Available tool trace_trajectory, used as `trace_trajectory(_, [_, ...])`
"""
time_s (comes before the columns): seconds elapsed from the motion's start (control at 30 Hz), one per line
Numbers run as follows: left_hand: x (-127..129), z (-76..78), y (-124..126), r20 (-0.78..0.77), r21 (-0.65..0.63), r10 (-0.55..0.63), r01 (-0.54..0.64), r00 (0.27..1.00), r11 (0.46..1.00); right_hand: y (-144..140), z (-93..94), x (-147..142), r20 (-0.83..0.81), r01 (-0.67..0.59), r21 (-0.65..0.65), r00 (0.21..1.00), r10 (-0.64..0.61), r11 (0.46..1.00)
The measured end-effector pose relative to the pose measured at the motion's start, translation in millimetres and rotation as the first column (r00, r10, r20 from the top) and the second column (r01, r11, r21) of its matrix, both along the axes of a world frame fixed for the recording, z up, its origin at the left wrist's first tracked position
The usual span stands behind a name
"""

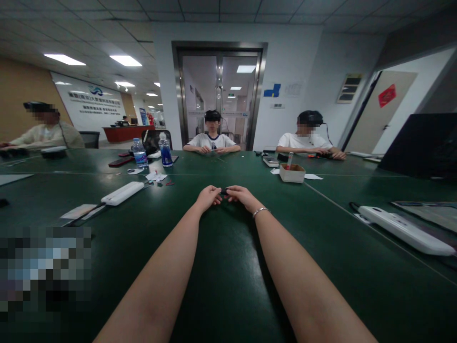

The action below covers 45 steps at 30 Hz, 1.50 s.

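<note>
I have the small black object [223, 191] at the centre of my clock, with twelve straight ahead across the green bench [228, 267]. My left hand [208, 197] comes in from seven o'clock and my right hand [243, 196] from five. The fingers of both are nearly closed, grasping the object between them: the left thumb and forefinger pinch its nine o'clock end, the right ones its three o'clock end. The remaining fingers curl loosely underneath. From here I cannot tell whether the object touches the bench, and it is too small for me to make out what it is. A silver bracelet [261, 212] circles my right wrist.

At nine o'clock I see a long white device [123, 193] with a dark cord, and just beyond it some white scraps [156, 176]. Around ten stand a clear bottle [140, 155] and a blue bottle [165, 151], both upright and near each other. At two sits a small open box [293, 175] with something upright in it; just past three lies another white device [403, 229]. A person [213, 141] sits at twelve, beyond the far edge, hands together on the bench.
</note>
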<state>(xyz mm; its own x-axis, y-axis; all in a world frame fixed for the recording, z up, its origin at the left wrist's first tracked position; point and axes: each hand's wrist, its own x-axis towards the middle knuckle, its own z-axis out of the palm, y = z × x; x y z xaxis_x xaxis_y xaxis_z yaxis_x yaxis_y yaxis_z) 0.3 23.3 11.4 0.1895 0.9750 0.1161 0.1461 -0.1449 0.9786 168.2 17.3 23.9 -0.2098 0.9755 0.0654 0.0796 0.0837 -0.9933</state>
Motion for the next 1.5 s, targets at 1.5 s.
trace_trajectory(1.5, [0.0,7.0,-6.8,0.089,-0.024,0.081,-0.079,0.993,0.997,-1.5,1.4,0.5,-0.004,-0.018,-0.006,1.000,0.018,1.000])
